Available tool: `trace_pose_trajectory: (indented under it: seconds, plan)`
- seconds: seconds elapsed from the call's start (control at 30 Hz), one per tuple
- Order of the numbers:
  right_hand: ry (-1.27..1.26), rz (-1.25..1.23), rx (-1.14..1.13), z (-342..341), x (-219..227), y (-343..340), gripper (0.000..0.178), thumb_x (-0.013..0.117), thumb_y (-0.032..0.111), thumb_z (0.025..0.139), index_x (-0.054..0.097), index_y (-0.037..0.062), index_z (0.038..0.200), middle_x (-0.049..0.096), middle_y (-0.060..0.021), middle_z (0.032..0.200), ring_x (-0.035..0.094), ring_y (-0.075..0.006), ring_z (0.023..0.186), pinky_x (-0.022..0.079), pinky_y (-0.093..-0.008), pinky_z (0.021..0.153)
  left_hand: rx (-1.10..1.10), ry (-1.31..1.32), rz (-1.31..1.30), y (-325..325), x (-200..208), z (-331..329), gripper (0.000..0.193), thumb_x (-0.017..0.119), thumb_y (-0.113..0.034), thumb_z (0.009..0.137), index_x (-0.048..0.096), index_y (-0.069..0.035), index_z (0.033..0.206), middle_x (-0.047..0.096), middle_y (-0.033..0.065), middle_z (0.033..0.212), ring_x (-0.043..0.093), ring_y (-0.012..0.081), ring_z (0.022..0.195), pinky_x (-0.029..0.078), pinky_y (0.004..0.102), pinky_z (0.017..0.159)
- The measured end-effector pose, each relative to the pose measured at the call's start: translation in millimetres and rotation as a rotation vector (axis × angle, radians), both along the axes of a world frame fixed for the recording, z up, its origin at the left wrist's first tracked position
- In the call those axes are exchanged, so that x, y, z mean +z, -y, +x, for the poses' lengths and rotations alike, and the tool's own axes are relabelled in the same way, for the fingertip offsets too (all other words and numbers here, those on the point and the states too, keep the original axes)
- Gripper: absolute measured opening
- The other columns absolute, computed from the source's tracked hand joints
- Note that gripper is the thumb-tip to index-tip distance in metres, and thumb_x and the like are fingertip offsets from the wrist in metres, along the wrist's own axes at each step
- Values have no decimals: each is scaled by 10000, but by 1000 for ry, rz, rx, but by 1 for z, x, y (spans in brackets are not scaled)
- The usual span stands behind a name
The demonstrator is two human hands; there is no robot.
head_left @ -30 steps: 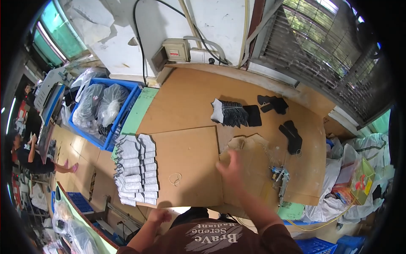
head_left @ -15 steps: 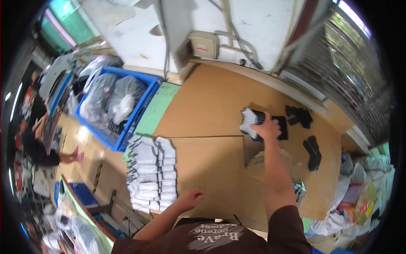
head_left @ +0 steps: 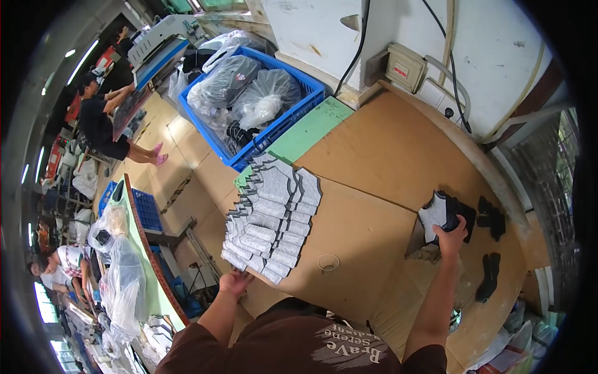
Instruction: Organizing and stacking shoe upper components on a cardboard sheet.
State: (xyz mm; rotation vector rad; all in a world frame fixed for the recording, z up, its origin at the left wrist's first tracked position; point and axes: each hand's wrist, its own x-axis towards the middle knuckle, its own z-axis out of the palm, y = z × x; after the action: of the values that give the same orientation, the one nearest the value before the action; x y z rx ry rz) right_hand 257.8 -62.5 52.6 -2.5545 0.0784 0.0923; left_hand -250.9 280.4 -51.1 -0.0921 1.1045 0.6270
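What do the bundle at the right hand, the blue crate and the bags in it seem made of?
Bundle: likely soft, matte fabric; its gray face looks flecked.
Blue crate: probably molded plastic, slight sheen, given its evenly coloured rim.
Bags: apparently thin, glossy plastic film, being see-through, wrinkled and bright with highlights.

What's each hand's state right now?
Left hand: fingers loosely curled by the cardboard sheet's edge; whether it holds anything cannot be told.
Right hand: closed on the grey-and-black sock bundle.
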Motion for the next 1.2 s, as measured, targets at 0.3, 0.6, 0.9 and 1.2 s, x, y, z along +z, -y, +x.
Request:
trace_pose_trajectory:
  seconds: [0.3, 0.6, 0.9, 1.2]
  plan:
    - [46, 578, -123, -11, -23, 36, 762, 734, 164, 582, 345, 123, 1236, 384, -140, 1223, 407, -282, 1097, 347, -382, 909, -98, 69, 327, -28, 28, 32, 641, 310, 88, 643, 320, 2, 1277, 342, 138, 1333, 273, 331, 1256, 170, 568, 1013]
    - [-173, 1535, -261, -59, 0, 70, 631, 589, 58, 704, 320, 120, 1272, 456, -69, 1187, 479, -236, 1056, 417, -358, 892, -284, -597, 428, -48, -4, 21, 316, 426, -12, 763, 470, 41, 1071, 514, 146, 1007, 511, 256, 868, 429, 398, 799]
    - [-648, 1973, 199, -177, 2, 75, 718, 596, 285, 685, 325, 11, 1290, 446, -140, 1254, 454, -290, 1134, 343, -414, 983, -1243, 476, 772, 139, 108, 210, 484, 578, -265, 824, 422, 10, 1189, 490, 118, 1164, 479, 216, 1062, 402, 322, 861]
    - [-422, 1398, 233, -250, 57, 92, 820, 655, 207, 705, 177, 36, 1348, 356, -116, 1300, 351, -224, 1206, 277, -352, 1004, -1254, 776, 80, 240, 140, 229, 716, 621, -397, 755, 332, -11, 1284, 437, 147, 1251, 449, 251, 1144, 381, 379, 952]
